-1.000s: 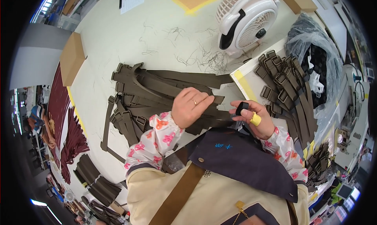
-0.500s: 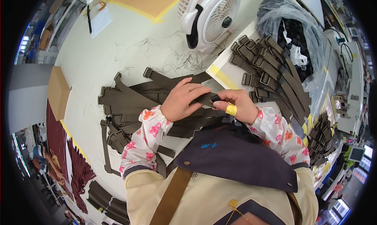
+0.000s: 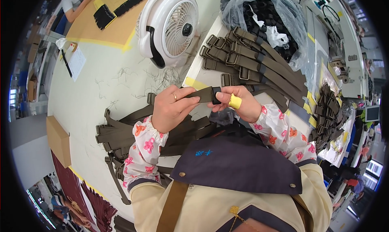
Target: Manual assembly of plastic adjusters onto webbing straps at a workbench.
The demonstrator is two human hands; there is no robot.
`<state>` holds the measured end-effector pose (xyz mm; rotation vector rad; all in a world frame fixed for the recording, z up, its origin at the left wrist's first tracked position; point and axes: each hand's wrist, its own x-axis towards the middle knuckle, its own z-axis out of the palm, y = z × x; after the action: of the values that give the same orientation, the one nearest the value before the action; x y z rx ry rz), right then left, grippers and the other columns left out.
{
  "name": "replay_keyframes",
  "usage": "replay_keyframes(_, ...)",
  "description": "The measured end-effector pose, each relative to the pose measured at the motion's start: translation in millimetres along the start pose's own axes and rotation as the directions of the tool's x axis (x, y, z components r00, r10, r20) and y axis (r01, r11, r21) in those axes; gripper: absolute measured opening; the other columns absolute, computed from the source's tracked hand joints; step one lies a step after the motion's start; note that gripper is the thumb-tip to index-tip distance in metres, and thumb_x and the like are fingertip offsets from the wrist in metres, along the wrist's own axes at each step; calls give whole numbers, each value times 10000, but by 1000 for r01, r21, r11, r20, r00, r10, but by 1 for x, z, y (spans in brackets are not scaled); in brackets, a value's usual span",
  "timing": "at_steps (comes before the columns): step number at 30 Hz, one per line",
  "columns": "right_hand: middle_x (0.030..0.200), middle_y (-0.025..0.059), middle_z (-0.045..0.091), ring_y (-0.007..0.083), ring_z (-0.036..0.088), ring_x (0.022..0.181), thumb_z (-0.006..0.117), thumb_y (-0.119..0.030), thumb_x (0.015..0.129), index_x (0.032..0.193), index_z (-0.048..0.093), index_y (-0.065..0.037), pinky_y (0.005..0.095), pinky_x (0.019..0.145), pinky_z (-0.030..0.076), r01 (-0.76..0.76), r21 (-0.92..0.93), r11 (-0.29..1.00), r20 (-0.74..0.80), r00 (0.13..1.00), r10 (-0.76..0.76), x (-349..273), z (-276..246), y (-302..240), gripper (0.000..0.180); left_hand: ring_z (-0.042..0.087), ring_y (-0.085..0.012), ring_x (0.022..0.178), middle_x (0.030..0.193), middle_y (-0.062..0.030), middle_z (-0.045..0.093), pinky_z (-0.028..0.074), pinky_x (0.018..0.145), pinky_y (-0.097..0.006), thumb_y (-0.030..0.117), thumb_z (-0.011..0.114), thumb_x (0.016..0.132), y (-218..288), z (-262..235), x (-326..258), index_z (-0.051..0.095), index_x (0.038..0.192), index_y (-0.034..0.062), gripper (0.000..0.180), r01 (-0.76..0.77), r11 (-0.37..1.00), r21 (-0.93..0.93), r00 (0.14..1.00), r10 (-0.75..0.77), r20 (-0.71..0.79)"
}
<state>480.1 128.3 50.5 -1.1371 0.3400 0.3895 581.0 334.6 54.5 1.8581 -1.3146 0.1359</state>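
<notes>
Hands are working close to the chest: the left hand [image 3: 172, 108] is pinching an olive webbing strap [image 3: 201, 95] along its length, and the right hand [image 3: 235, 106], wearing a yellow finger guard [image 3: 235, 101], is closing its fingertips on a black plastic buckle [image 3: 216, 95] at the strap's end. Both hands are clamped on that one piece, nearly touching, just above the table [image 3: 97, 98].

Judging by the grip, the buckle is being fitted to the strap end; doing it well probably means keeping the webbing flat and untwisted, feeding it squarely into the buckle, and holding it taut with the left hand.

Left of the strap in hand, a loose heap of olive straps [image 3: 121, 130] is lying on the table. Beyond the strap, to its right, a neat stack of straps with metal rings [image 3: 251, 62] is resting on a white board. Farther beyond that, a clear plastic bag [image 3: 267, 17] of black parts is sitting open. A white desk fan [image 3: 170, 25] is standing beyond the strap, to the left. Far left of the strap, a brown cardboard box [image 3: 58, 141] is lying at the table edge, and a white paper sheet [image 3: 76, 62] with a pen is lying past it.
</notes>
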Motion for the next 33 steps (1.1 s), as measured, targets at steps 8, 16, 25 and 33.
replay_keyframes(8, 817, 111, 634, 143, 623, 665, 595, -240, 854, 935, 586, 30, 222, 600, 487, -18, 67, 998, 92, 996, 12, -1, 9, 2, 282, 528, -177, 592, 872, -11, 595, 432, 515, -281, 77, 688, 630, 14, 7, 11, 606, 833, 93, 220, -135, 988, 80, 977, 119, 175)
replay_keyframes(16, 694, 92, 636, 124, 608, 586, 523, -252, 894, 900, 590, 32, 232, 557, 478, 112, -194, 974, 120, 989, -90, -7, -2, -6, 292, 579, -228, 525, 651, -81, 585, 440, 459, -308, 173, 668, 703, 26, 18, 40, 573, 850, 58, 209, 78, 996, 43, 963, -87, 256)
replay_keyframes(25, 744, 84, 638, 116, 605, 679, 493, -179, 909, 860, 579, 48, 241, 631, 478, 224, -507, 832, -311, 853, -419, -126, -151, -35, 248, 537, -206, 496, 596, -40, 560, 396, 457, -303, 185, 700, 689, 26, 47, 107, 556, 793, 77, 207, -10, 988, 155, 947, -40, 317)
replay_keyframes(33, 1116, 124, 566, 207, 545, 1004, 682, -292, 763, 1227, 467, -24, 308, 841, 419, -85, -854, 513, -373, 787, -491, -173, -250, -46, 578, 391, -338, 1133, 1267, -152, 396, 293, 941, -485, 252, 711, 656, 31, 166, 115, 510, 1188, 143, 580, -197, 922, 332, 951, 98, 293)
